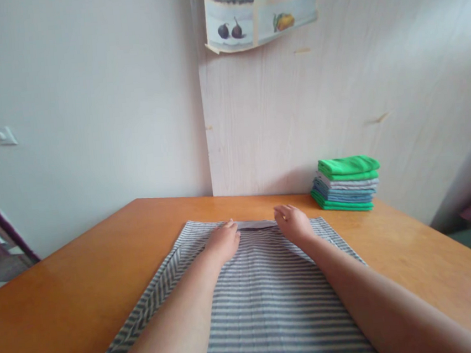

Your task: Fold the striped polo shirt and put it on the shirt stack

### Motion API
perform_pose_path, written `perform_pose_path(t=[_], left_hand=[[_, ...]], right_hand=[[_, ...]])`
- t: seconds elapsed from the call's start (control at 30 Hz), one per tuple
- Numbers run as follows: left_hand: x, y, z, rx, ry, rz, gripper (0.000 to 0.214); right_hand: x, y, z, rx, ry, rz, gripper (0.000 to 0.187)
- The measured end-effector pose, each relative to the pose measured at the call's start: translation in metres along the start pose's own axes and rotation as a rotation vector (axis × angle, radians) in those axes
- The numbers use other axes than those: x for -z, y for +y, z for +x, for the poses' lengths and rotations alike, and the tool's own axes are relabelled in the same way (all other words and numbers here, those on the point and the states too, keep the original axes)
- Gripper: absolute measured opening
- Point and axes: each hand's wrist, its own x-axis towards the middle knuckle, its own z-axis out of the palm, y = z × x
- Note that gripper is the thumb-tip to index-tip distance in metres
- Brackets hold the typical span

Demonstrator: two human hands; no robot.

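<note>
A grey and white striped shirt [268, 301] lies spread flat on the orange wooden table [63, 293], its collar at the far end. My left hand [224, 240] rests on the cloth just left of the collar [255, 224], fingers curled down onto the fabric. My right hand [293, 223] sits just right of the collar, fingers bent and pinching at its edge. Both forearms stretch out over the shirt.
A stack of folded clothes [347, 183], green on top with grey and blue layers, stands at the table's far right by the wooden wall panel [335, 89]. A fruit poster [258, 5] hangs above. Light switches [2, 135] are on the left wall.
</note>
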Motion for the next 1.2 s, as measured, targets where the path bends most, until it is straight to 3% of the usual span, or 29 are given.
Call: perform_pose_path(t=[0.07,0.2,0.27,0.37,0.47,0.57,0.7,0.87,0.97,1.2], left_hand=[[0.0,0.0,0.0,0.005,0.004,0.013,0.038],[0.0,0.0,0.0,0.006,-0.013,0.029,0.042],[0.0,-0.001,0.0,0.011,-0.019,0.023,0.043],[-0.002,-0.003,0.0,0.018,-0.018,0.018,0.045],[-0.003,-0.003,0.0,0.014,-0.006,0.027,0.045],[-0.002,-0.002,-0.001,0.019,-0.008,0.021,0.044],[-0.002,-0.002,-0.001,0.036,-0.016,0.015,0.045],[-0.005,-0.005,0.001,0.052,-0.019,-0.001,0.046],[-0.005,-0.005,0.002,0.046,-0.023,0.005,0.046],[-0.003,-0.004,0.002,0.038,-0.027,0.027,0.048]], right_hand=[[-0.004,0.006,0.001,-0.007,-0.01,0.015,0.047],[-0.016,0.006,-0.006,0.152,-0.28,-0.043,0.06],[-0.02,0.004,-0.011,0.163,-0.372,-0.076,0.067],[-0.024,0.005,-0.012,0.149,-0.398,-0.038,0.068],[-0.023,0.012,-0.005,0.033,-0.244,0.327,0.06],[-0.019,0.026,0.009,-0.271,0.067,0.797,0.04],[-0.011,0.052,0.023,-0.542,0.259,0.992,0.034],[-0.007,0.082,0.021,-0.791,0.335,1.194,0.012],[-0.005,0.094,0.019,-0.878,0.364,1.267,0.008],[0.006,0.087,0.021,-0.875,0.357,1.347,0.004]])
